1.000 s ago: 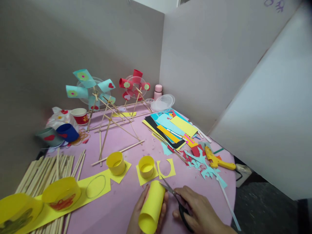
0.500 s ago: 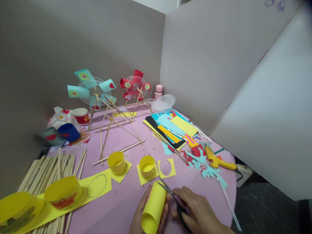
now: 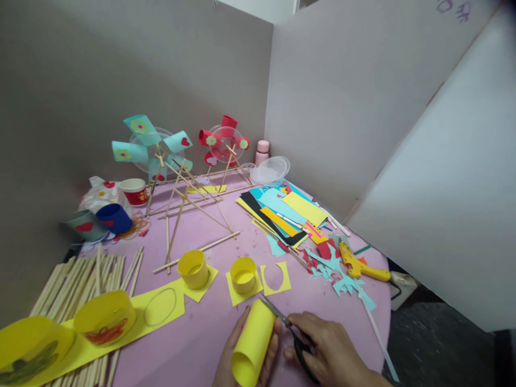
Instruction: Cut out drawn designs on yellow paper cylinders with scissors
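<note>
My left hand [image 3: 229, 359] is wrapped round a rolled tube of yellow paper [image 3: 252, 342] at the near edge of the pink table [image 3: 209, 333]. My right hand [image 3: 326, 350] grips black-handled scissors [image 3: 288, 329], whose blades touch the far rim of the tube. Just beyond stand two short yellow paper cylinders [image 3: 243, 274] [image 3: 193, 269] on yellow paper squares, and a yellow scrap with a cut-out circle [image 3: 276, 278].
A pile of wooden sticks [image 3: 80, 285], a yellow strip with larger yellow rings [image 3: 105, 317], a yellow glue gun [image 3: 358, 266], stacked coloured paper [image 3: 282, 212] and paper scraps lie around. Two paper windmills [image 3: 151, 148] [image 3: 223, 141] stand at the back. Grey partition boards enclose the table.
The yellow tube and scissors have shifted slightly; the blades have closed a little against the tube's far rim. Both hands stay in place.
</note>
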A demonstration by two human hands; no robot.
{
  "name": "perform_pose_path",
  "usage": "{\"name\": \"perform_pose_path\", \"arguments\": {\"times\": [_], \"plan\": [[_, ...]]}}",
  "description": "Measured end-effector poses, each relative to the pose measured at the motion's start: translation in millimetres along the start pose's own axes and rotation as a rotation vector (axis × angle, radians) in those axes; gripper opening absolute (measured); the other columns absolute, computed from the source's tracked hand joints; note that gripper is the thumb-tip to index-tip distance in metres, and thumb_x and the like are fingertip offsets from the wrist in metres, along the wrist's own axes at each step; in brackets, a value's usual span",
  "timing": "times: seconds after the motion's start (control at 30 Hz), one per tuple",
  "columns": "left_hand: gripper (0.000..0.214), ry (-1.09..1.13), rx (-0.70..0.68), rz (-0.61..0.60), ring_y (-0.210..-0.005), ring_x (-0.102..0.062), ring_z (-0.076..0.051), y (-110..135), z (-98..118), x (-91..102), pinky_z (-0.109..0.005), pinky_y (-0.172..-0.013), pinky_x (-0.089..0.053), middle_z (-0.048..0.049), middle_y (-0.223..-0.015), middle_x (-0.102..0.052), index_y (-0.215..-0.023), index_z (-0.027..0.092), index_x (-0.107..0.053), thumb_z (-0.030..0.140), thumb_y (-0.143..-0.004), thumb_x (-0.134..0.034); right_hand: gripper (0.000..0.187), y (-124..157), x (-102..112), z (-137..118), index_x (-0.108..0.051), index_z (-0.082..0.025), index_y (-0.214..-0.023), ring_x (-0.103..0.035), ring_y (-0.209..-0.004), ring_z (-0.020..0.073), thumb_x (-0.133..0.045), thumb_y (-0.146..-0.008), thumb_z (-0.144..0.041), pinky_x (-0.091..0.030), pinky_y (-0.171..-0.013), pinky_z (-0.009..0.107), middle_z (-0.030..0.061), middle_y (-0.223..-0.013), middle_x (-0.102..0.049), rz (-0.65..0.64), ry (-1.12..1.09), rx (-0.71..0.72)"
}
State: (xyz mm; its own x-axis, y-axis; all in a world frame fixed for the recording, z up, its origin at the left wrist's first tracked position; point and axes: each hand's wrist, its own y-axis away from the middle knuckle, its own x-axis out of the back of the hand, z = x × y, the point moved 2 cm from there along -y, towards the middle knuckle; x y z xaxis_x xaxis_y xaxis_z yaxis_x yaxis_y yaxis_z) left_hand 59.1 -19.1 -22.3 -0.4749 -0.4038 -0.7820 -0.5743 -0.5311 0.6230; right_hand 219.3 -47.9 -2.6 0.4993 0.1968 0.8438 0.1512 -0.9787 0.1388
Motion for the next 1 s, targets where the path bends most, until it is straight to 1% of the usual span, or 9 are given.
{"name": "perform_pose_path", "arguments": {"times": [0.07, 0.17, 0.27, 0.37, 0.5, 0.63, 0.8, 0.93, 1.0], "plan": [[0.022, 0.000, -0.010, 0.000, -0.076, -0.073, -0.020, 0, 0, 0.4, -0.027, -0.067, -0.059, -0.0093, -0.078, -0.077, -0.098, 0.011, -0.068, 0.022, -0.083, -0.056, 0.020, 1, 1, 0, -0.064, -0.023, -0.095, -0.062, -0.072, 0.0184, -0.060, -0.078, -0.033, -0.040, -0.062, 0.022, 0.0014, -0.082, -0.069, 0.001, -0.009, -0.003], [0.019, -0.007, -0.019, 0.025, -0.073, -0.073, -0.020, 3, 0, -2.5, -0.026, -0.066, -0.059, -0.0098, -0.075, -0.077, -0.090, 0.010, -0.070, 0.021, -0.083, -0.055, 0.016, 2, 2, 0, -0.064, -0.023, -0.091, -0.062, -0.072, 0.0179, -0.061, -0.077, -0.031, -0.039, -0.061, 0.022, 0.0006, -0.081, -0.069, -0.007, -0.015, -0.009], [0.018, 0.003, -0.040, 0.019, -0.078, -0.073, -0.020, 8, 0, -8.2, -0.027, -0.068, -0.059, -0.0089, -0.080, -0.078, -0.090, 0.011, -0.070, 0.021, -0.083, -0.056, 0.013, 2, 3, 0, -0.064, -0.022, -0.086, -0.062, -0.071, 0.0175, -0.061, -0.078, -0.032, -0.039, -0.060, 0.021, 0.0004, -0.079, -0.069, -0.007, -0.017, -0.006], [0.019, 0.003, 0.002, 0.022, -0.076, -0.073, -0.020, 6, 0, -10.2, -0.025, -0.066, -0.059, -0.0118, -0.078, -0.078, -0.086, 0.007, -0.070, 0.021, -0.082, -0.058, 0.013, 1, 3, 0, -0.063, -0.022, -0.084, -0.062, -0.071, 0.0172, -0.061, -0.079, -0.033, -0.038, -0.060, 0.021, 0.0001, -0.079, -0.069, -0.003, -0.025, 0.002], [0.025, 0.028, 0.034, 0.037, -0.068, -0.073, -0.022, -4, 2, -5.2, -0.027, -0.060, -0.060, -0.0126, -0.070, -0.077, -0.078, 0.007, -0.071, 0.025, -0.085, -0.055, 0.011, 1, 1, 2, -0.063, -0.022, -0.083, -0.062, -0.069, 0.0165, -0.061, -0.079, -0.033, -0.038, -0.060, 0.020, -0.0005, -0.078, -0.069, 0.000, -0.038, 0.004], [0.028, 0.038, 0.050, 0.041, -0.069, -0.073, -0.023, -7, 4, -1.5, -0.029, -0.061, -0.060, -0.0134, -0.071, -0.077, -0.078, 0.007, -0.070, 0.028, -0.087, -0.053, 0.011, 1, 0, 5, -0.064, -0.023, -0.081, -0.062, -0.069, 0.0165, -0.064, -0.077, -0.032, -0.037, -0.059, 0.020, -0.0008, -0.077, -0.070, -0.007, -0.061, -0.007], [0.036, 0.008, 0.054, 0.008, -0.066, -0.073, -0.021, -7, 3, -2.9, -0.028, -0.060, -0.059, -0.0144, -0.070, -0.076, -0.081, 0.005, -0.069, 0.030, -0.090, -0.045, 0.014, 0, -1, 6, -0.064, -0.023, -0.090, -0.061, -0.074, 0.0171, -0.057, -0.078, -0.024, -0.039, -0.064, 0.020, 0.0011, -0.083, -0.069, -0.019, -0.123, 0.018], [0.041, -0.055, 0.043, 0.067, -0.061, -0.073, -0.020, -8, 1, -5.1, -0.026, -0.056, -0.058, -0.0143, -0.064, -0.076, -0.074, 0.007, -0.069, 0.031, -0.092, -0.042, 0.024, -1, 1, 6, -0.064, -0.023, -0.098, -0.059, -0.078, 0.0183, -0.054, -0.075, -0.020, -0.041, -0.070, 0.022, 0.0028, -0.090, -0.067, -0.032, -0.213, 0.019], [0.042, -0.094, 0.028, 0.079, -0.059, -0.072, -0.019, -7, 2, -7.9, -0.024, -0.055, -0.058, -0.0124, -0.062, -0.076, -0.071, 0.008, -0.069, 0.030, -0.092, -0.040, 0.027, -1, 3, 5, -0.064, -0.022, -0.097, -0.057, -0.076, 0.0180, -0.055, -0.072, -0.020, -0.041, -0.068, 0.022, 0.0021, -0.088, -0.066, -0.067, -0.332, 0.007]]}}
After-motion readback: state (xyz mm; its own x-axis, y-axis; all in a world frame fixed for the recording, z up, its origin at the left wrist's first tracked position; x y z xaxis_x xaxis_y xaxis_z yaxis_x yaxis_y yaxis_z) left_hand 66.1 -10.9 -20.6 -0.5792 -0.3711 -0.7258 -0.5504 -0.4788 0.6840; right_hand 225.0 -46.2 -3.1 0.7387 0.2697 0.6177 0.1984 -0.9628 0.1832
